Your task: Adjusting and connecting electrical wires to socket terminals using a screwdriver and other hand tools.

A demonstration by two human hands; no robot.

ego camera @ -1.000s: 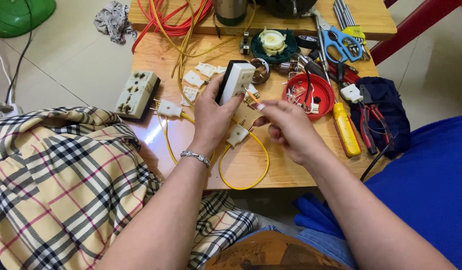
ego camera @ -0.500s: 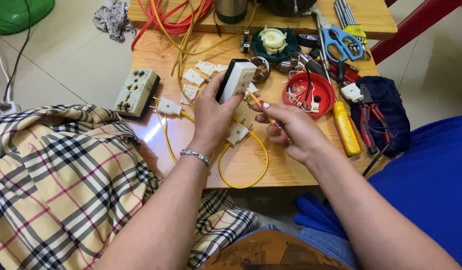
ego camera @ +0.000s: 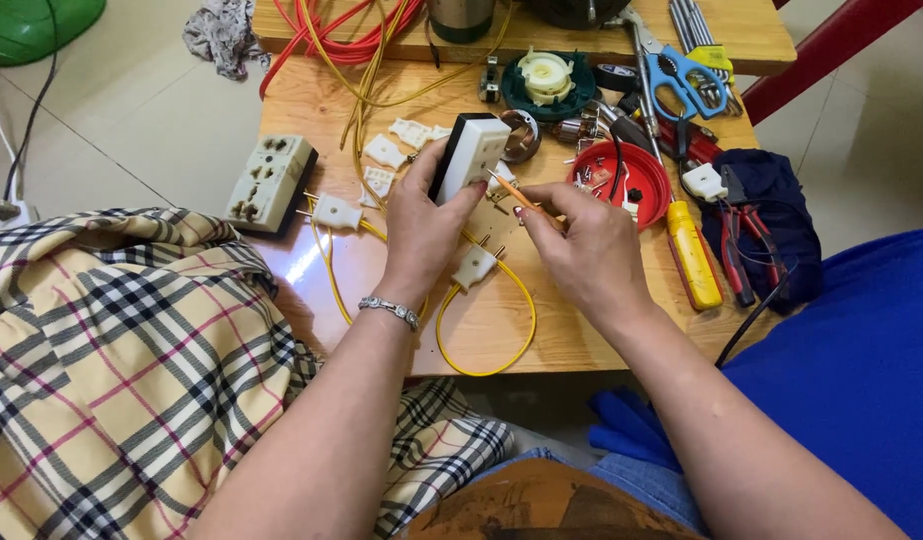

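2 hands meet: left hand (ego camera: 422,225) clamps the socket block (ego camera: 470,155) upright; right hand (ego camera: 582,245) pinches a thin screwdriver (ego camera: 510,190), tip angled up-left to the block's lower face.

Right hand (ego camera: 582,245) moved up from the white plug (ego camera: 475,267) on the yellow wire; now holds a thin orange tool (ego camera: 512,192), tip at the socket block (ego camera: 472,155) in left hand (ego camera: 422,225). Tip contact unclear. Block turned slightly.

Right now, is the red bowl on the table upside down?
No, the red bowl sits open side up on the wooden table, with small screws and bits lying inside it.
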